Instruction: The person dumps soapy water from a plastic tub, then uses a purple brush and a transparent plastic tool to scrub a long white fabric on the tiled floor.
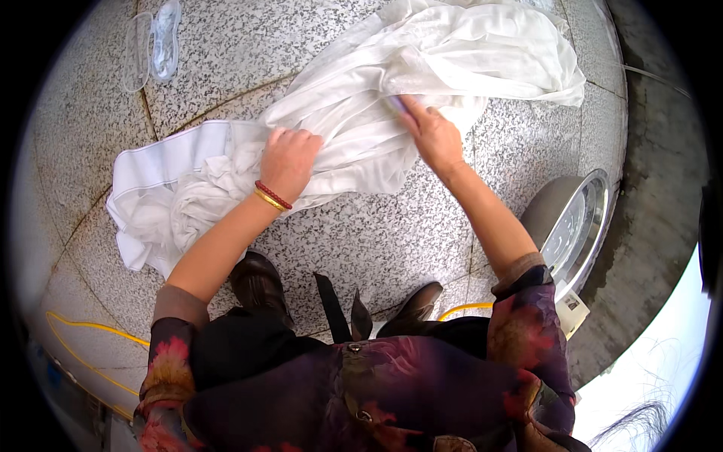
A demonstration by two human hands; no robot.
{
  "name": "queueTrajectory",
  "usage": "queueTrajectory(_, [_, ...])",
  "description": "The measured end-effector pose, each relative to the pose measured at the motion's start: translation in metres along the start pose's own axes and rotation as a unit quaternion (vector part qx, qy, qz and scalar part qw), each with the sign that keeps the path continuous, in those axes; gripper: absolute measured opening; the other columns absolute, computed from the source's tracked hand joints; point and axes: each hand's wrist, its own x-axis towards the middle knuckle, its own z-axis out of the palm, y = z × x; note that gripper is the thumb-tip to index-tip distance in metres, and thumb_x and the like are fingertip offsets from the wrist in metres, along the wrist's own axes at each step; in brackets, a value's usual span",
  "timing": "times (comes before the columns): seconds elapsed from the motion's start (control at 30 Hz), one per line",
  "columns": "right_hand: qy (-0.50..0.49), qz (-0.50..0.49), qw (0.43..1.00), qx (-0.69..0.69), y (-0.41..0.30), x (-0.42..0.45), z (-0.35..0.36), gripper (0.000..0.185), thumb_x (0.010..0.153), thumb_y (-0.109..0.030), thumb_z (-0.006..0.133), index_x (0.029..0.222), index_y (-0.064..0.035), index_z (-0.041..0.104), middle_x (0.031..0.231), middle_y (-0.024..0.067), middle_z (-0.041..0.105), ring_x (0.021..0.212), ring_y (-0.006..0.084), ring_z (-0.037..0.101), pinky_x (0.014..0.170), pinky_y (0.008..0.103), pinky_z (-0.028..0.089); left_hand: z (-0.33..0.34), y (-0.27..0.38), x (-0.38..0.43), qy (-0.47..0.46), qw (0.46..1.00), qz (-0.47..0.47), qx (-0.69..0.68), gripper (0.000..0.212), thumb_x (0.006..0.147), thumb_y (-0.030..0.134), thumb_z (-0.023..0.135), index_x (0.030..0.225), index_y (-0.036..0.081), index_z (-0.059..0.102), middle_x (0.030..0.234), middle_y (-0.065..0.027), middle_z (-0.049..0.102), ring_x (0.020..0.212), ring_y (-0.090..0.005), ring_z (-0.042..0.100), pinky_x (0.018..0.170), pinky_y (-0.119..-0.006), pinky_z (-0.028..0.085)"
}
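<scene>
A long white sheer fabric [344,113], like a curtain, lies bunched across the speckled stone floor, with a stiffer white band [169,152] along its left end. My left hand [291,155], with a red beaded bracelet and a gold bangle at the wrist, is closed on a fold of the cloth. To its right, my right hand [432,130] holds a blurred, pale purplish object [397,105] against the fabric; this may be a brush, but its shape is mostly hidden by the fingers.
A metal basin [556,220] with liquid stands at the right, near a darker floor strip [649,169]. A clear plastic container [165,42] with whitish contents lies at upper left, beside its apparent lid [137,53]. A yellow hose or cord [99,326] runs behind my feet.
</scene>
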Motion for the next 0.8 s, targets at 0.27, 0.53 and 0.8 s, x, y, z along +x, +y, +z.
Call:
queueTrajectory(0.27, [0.059,0.165,0.984,-0.026,0.095,0.055,-0.036,0.042,0.091,-0.045,0.039,0.113,-0.0155,0.058,0.099,0.019,0.064,0.088,0.0389,0.06,0.072,0.0458,0.047,0.0,-0.007,0.032,-0.031,0.984,-0.057,-0.169,0.015,0.091,0.019,0.048,0.091,0.006,0.057,0.08,-0.0122,0.06,0.074,-0.029,0.058,0.067,-0.034,0.046])
queueTrajectory(0.53, [0.068,-0.236,0.969,-0.013,-0.096,-0.041,0.028,0.041,0.093,-0.036,0.047,0.134,-0.0399,0.039,0.078,0.0113,0.057,0.051,0.0181,0.052,0.047,0.0313,0.049,0.008,-0.079,0.03,0.081,0.967,-0.218,-0.1,0.021,0.091,0.02,0.041,0.099,0.004,0.052,0.085,-0.0276,0.058,0.083,-0.0433,0.055,0.07,-0.048,0.044])
queueTrajectory(0.8, [0.028,0.083,0.995,-0.047,0.019,0.041,-0.028,0.038,0.091,-0.045,0.044,0.127,-0.033,0.049,0.085,0.0157,0.062,0.066,0.0305,0.064,0.054,0.0436,0.05,0.0,-0.089,0.024,0.044,0.974,-0.222,0.025,0.016,0.092,0.02,0.039,0.096,0.007,0.047,0.077,-0.0218,0.061,0.072,-0.0417,0.058,0.062,-0.052,0.043])
